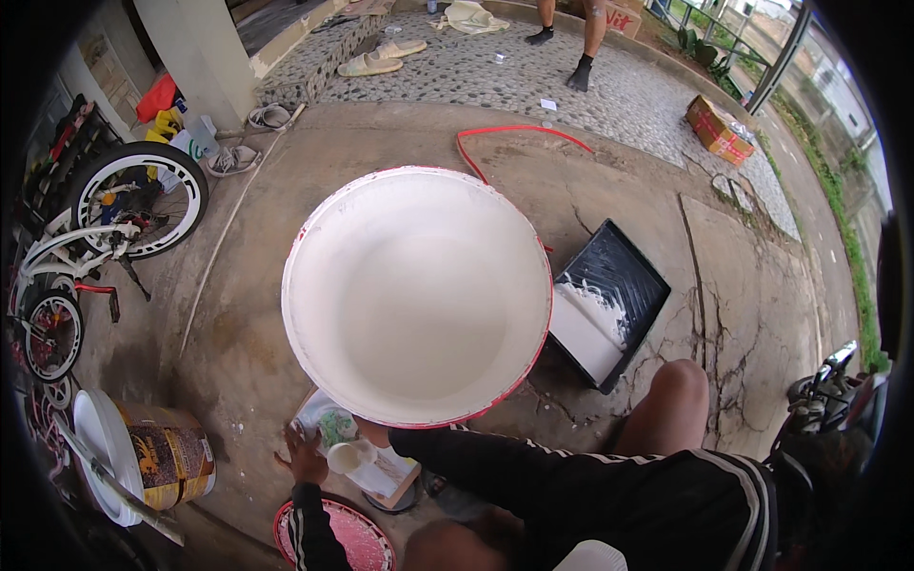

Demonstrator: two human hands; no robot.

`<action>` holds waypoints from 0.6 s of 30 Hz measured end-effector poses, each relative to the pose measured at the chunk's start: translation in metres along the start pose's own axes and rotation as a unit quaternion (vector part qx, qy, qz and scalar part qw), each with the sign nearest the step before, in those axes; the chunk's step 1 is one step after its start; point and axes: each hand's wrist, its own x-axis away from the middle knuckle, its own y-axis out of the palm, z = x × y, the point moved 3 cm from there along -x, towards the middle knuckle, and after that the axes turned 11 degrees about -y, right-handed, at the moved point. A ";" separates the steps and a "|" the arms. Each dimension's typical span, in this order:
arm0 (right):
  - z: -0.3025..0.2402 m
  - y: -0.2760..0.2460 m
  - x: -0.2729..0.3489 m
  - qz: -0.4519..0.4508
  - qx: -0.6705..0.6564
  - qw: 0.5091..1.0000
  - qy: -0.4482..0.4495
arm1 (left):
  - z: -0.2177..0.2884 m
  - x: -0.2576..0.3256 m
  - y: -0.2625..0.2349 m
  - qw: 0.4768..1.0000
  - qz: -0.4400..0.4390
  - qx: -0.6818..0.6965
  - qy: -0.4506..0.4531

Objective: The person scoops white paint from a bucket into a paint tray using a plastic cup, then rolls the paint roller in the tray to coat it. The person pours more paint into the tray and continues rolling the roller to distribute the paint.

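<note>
A large white bucket (328, 238) with a red outer edge fills the middle, with white paint (419, 333) inside. Just below it, my left hand (306, 459) has its fingers spread at the left edge of a shallow cardboard box (407, 476). Inside that box lie something green and crumpled (335, 425) and a pale cup (345, 460). Close by the cup is my right hand (374, 434), mostly hidden under the bucket's near side; its fingers do not show. A red bucket lid (357, 538) smeared with white lies beside my left forearm.
A black paint tray (633, 271) holding white paint sits right of the bucket. At left are a patterned bucket (181, 457) and a bicycle (138, 200). Another person's legs (588, 43), shoes (371, 62) and a cardboard carton (719, 130) are farther off. Cracks run across the concrete.
</note>
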 end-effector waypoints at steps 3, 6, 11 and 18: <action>-0.035 -0.024 0.011 0.013 -0.062 0.998 -0.030 | -0.013 -0.010 -0.006 1.000 -0.019 -0.021 -0.010; -0.064 -0.115 0.063 -0.174 -0.066 0.979 -0.077 | -0.031 -0.013 -0.011 0.999 -0.014 -0.034 -0.033; 0.004 -0.214 0.191 -0.488 -0.101 0.860 -0.111 | -0.035 -0.054 -0.008 0.998 -0.038 0.029 -0.043; 0.212 -0.411 0.147 -0.107 0.133 0.974 0.150 | -0.090 -0.035 -0.102 0.966 0.184 0.180 0.023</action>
